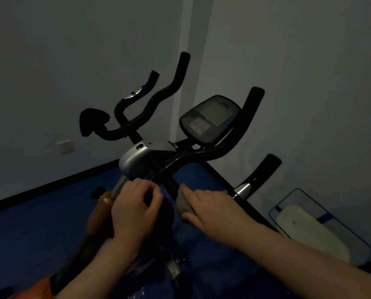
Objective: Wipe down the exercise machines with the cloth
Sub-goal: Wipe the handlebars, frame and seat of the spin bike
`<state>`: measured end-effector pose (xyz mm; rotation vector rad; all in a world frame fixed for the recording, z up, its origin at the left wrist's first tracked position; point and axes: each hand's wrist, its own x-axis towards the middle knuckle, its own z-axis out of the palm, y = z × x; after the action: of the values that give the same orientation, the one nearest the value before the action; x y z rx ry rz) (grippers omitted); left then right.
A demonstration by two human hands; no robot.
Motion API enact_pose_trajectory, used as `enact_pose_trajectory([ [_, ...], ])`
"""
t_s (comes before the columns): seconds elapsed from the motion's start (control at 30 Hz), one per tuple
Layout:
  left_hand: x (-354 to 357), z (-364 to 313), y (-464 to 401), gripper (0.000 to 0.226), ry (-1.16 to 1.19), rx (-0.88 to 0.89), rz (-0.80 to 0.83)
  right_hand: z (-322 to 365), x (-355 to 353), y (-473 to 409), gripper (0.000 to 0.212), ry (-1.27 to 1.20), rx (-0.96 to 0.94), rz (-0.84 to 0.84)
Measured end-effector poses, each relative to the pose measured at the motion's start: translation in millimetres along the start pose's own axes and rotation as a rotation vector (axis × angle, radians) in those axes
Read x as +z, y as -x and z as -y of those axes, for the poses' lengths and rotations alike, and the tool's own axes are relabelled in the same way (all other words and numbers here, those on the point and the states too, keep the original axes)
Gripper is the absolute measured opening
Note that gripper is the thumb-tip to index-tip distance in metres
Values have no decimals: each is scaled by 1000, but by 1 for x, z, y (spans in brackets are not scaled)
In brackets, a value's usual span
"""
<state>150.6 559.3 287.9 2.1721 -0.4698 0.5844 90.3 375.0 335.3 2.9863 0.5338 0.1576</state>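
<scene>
An exercise bike stands in a dim room corner, with black foam handlebars [212, 152], a console [210, 119] with a grey screen and a silver stem cover [135, 158]. My left hand [135, 210] curls round a black round knob on the bike's post below the stem cover. My right hand [212, 210] holds a small grey cloth [183, 205] against the black handlebar tube, the cloth pinched between fingers and thumb. An orange frame part [98, 214] runs down to the left of my left hand.
Blue floor [29, 229] spreads under the bike, edged by a black skirting along grey walls. A wall socket [65, 146] sits low on the left wall. A framed pale pad or board [316, 229] leans against the right wall.
</scene>
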Motion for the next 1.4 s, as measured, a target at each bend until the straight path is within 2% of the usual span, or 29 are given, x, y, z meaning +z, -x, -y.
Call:
enact_pose_trajectory([
  [0.07, -1, 0, 0, 24, 6, 11, 2, -20, 2, 17, 47, 38, -179, -126],
  [0.13, -1, -1, 1, 26, 12, 18, 2, -54, 5, 36, 39, 83, -252, -216],
  [0.27, -2, -4, 0, 27, 1, 25, 1, -100, -10, 60, 41, 196, -91, -347],
  [0.37, -2, -4, -1, 28, -5, 32, 5, -67, 15, 54, 29, 83, 139, -505],
  [0.43, -3, -5, 0, 31, -5, 34, 2, -53, 21, 49, 28, 76, 96, -467],
  [0.53, -3, -5, -1, 32, 2, 34, 1, -96, -9, 51, 39, 304, -118, -371],
  [0.6, -3, -5, 0, 31, 7, 35, -2, -116, -20, 52, 37, 359, -33, -417],
  [0.7, -2, -4, 1, 29, 10, 30, -10, -77, 10, 43, 27, 187, 230, -537],
  [0.77, -3, -3, 1, 27, 13, 31, -6, -66, 15, 40, 27, 133, 106, -478],
  [0.87, -2, -3, -1, 27, 5, 33, 3, -103, -11, 46, 39, 311, -165, -308],
  [0.93, -3, -2, -1, 26, 5, 49, -11, -111, -13, 49, 35, 326, -64, -359],
  [1.0, -2, -3, -1, 25, -13, 90, -12, -80, 10, 46, 30, 201, 165, -502],
  [1.03, -2, -3, -1, 24, -40, 107, -7, -62, 21, 41, 28, 131, 200, -526],
  [1.1, -3, -4, -2, 20, -123, 149, -1, -46, 29, 38, 27, 119, 33, -466],
  [1.17, -4, -5, -2, 19, -191, 237, 14, -66, 15, 41, 32, 220, -182, -359],
  [1.2, -3, -6, -4, 19, -201, 296, 32, -82, 6, 45, 34, 256, -231, -342],
  [1.23, -3, -7, -5, 19, -202, 359, 55, -96, 0, 47, 34, 267, -213, -364],
  [1.3, -2, -9, -8, 17, -170, 455, 98, -96, -1, 50, 31, 196, -23, -471],
  [1.37, -2, -9, -10, 16, -101, 476, 110, -61, 14, 39, 26, 108, 149, -558],
  [1.4, -2, -8, -10, 16, -69, 470, 110, -43, 24, 31, 25, 90, 136, -548],
])
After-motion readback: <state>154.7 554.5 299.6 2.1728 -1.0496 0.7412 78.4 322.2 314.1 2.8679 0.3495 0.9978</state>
